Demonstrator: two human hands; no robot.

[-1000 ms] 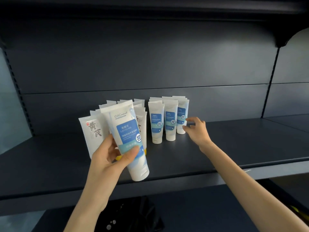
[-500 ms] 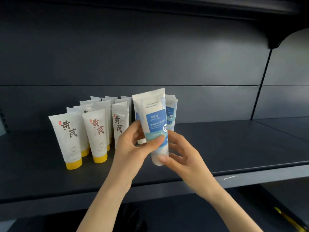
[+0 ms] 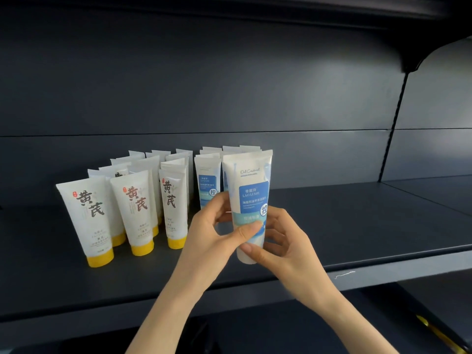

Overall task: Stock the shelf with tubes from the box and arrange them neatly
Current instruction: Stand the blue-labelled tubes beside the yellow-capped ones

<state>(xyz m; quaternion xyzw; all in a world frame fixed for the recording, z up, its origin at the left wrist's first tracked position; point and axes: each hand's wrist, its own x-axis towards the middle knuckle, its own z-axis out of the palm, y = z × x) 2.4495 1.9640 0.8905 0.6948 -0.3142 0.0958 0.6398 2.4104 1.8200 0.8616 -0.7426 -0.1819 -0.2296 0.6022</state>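
A white tube with a blue label point(image 3: 251, 190) stands upright, cap down, over the front part of the dark shelf point(image 3: 357, 226). My left hand point(image 3: 217, 233) grips its lower half, thumb across the front. My right hand point(image 3: 278, 241) holds it from the right and below, fingers curled round the cap end. Behind it stand several matching blue-label tubes point(image 3: 207, 180) in rows. To their left are several white tubes with yellow caps point(image 3: 138, 210), also upright in rows.
The shelf's front lip point(image 3: 383, 272) runs across below my hands. A dark back panel point(image 3: 229, 85) closes the rear. A vertical upright point(image 3: 393, 118) divides off a neighbouring shelf bay at the right. The shelf surface right of the tubes is bare.
My left hand brought the blue-label tube from the left to the middle, in front of the blue rows. My right hand left the standing tubes and took hold of the tube's lower end.
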